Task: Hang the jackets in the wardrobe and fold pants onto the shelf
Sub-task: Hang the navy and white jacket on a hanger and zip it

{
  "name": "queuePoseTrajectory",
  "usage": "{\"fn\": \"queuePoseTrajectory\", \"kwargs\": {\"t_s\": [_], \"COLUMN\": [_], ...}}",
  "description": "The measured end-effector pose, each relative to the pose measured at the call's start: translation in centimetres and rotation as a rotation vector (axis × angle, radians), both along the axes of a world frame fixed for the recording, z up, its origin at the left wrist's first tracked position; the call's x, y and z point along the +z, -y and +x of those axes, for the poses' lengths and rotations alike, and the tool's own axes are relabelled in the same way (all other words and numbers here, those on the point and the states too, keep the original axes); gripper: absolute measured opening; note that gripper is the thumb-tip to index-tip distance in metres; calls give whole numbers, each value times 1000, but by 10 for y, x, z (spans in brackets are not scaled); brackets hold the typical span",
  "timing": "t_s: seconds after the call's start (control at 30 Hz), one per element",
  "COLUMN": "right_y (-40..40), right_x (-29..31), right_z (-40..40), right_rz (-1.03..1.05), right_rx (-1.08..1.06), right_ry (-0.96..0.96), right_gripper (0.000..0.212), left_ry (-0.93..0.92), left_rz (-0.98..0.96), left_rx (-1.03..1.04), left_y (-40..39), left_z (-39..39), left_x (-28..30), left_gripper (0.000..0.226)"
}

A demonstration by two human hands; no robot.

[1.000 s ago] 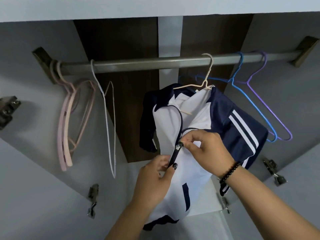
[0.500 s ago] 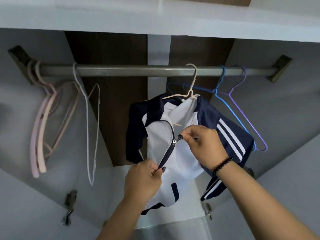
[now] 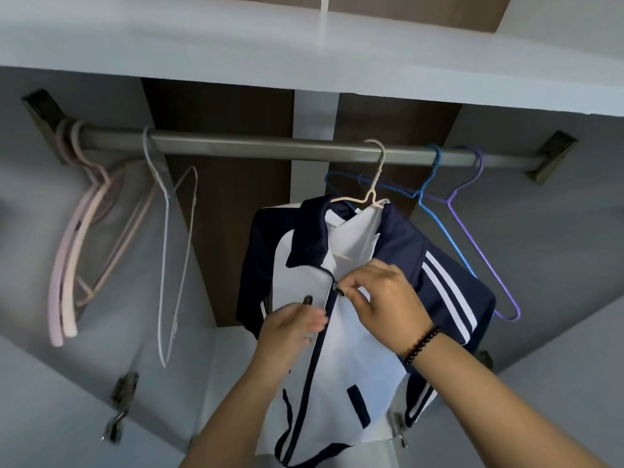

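A navy and white jacket (image 3: 358, 352) with white sleeve stripes hangs on a cream hanger (image 3: 371, 194) from the wardrobe rail (image 3: 256, 150). Its front zip is closed up to chest height. My right hand (image 3: 381, 298) pinches the zip pull just below the collar. My left hand (image 3: 290, 329) holds the jacket front beside the zip line, lower down. The jacket's hem hangs in front of a white shelf (image 3: 233, 383) below.
Pink hangers (image 3: 72, 265) and a thin white hanger (image 3: 169, 258) hang at the rail's left end. A blue hanger (image 3: 435, 211) and a purple hanger (image 3: 479, 238) hang right of the jacket. A white shelf board (image 3: 304, 45) spans above. Door hinges (image 3: 123, 396) sit on the side walls.
My right hand has drawn the zip pull upward, closing the jacket front up to near the collar. My left hand stayed low on the fabric. The view tilted down a little.
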State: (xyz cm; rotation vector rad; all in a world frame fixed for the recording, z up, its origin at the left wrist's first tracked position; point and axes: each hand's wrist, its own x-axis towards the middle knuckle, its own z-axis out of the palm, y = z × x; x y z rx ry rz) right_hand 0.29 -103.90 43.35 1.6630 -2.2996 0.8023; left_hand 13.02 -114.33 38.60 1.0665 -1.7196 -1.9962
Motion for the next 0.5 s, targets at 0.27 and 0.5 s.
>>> {"fn": "queuePoseTrajectory", "kwargs": {"t_s": [0.27, 0.5], "right_y": [0, -17], "right_x": [-27, -12], "right_z": [-22, -50], "right_rz": [85, -90], "right_rx": [106, -139], "right_ry": [201, 282], "right_gripper": [12, 16], "left_ry": [16, 1], "left_rz": [281, 276], "left_rx": [1, 85], "left_y": [6, 23], "left_z": [-60, -78], "left_x": [11, -1], "left_gripper": [20, 9]}}
